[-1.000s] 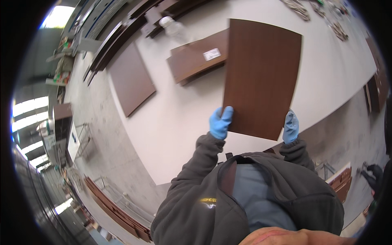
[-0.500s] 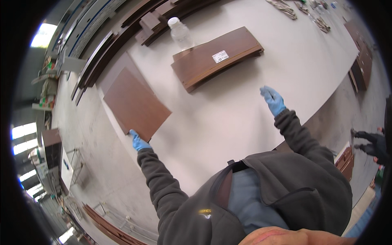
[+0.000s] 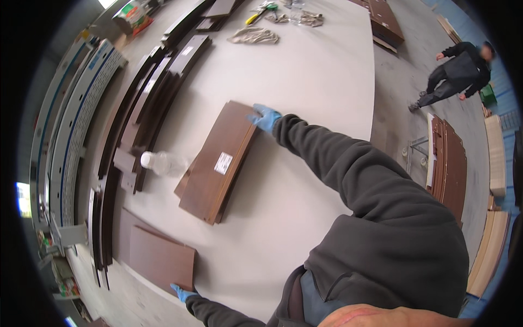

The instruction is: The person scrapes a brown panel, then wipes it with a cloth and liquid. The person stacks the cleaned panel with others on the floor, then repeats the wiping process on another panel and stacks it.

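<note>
My left hand (image 3: 183, 293), in a blue glove, grips the near corner of a flat brown panel (image 3: 163, 256) at the table's lower left. Part of its grip is hidden at the panel's edge. My right hand (image 3: 265, 117), gloved in blue too, reaches the far end of a stack of brown boards (image 3: 218, 147). Its fingers are spread at the corner of that stack and look slightly blurred. A white label (image 3: 223, 163) is stuck on the top board. Beside the stack, a clear plastic bottle (image 3: 163, 163) with a white cap stands on the white table (image 3: 310, 71).
Long dark brown strips (image 3: 144, 103) lie along the table's left side. Crumpled cloths (image 3: 255, 36) and a yellow-handled tool (image 3: 256, 16) rest at the far end. Beyond the right edge, a person (image 3: 463, 71) walks near stacked brown panels (image 3: 449, 163) on a trolley.
The view has turned, so the table appears rotated. My right hand has gone from above the bare tabletop to the end of the board stack. My left hand stays at the panel's corner.
</note>
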{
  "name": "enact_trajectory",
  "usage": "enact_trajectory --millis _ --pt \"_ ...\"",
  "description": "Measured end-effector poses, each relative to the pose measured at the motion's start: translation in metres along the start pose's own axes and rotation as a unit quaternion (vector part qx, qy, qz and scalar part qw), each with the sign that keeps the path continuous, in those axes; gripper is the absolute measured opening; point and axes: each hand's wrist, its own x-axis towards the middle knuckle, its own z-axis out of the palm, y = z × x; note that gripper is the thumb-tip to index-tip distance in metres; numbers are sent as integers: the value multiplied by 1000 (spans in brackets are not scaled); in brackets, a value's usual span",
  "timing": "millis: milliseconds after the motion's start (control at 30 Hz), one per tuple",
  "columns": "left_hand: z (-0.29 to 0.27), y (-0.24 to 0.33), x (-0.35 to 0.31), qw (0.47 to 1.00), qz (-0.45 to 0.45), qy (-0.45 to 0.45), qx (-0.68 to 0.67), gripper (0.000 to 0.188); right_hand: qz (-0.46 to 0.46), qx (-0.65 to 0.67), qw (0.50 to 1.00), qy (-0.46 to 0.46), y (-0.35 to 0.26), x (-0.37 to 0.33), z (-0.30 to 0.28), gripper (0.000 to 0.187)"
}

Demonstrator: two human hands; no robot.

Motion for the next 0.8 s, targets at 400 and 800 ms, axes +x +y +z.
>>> enact_trajectory --millis 400,800 --pt "138 54 -66 929 258 -181 196 54 119 -39 981 -150 -39 7 -27 90" --pt "318 -8 -169 939 130 -293 122 63 150 -7 986 -68 -22 17 -4 90"
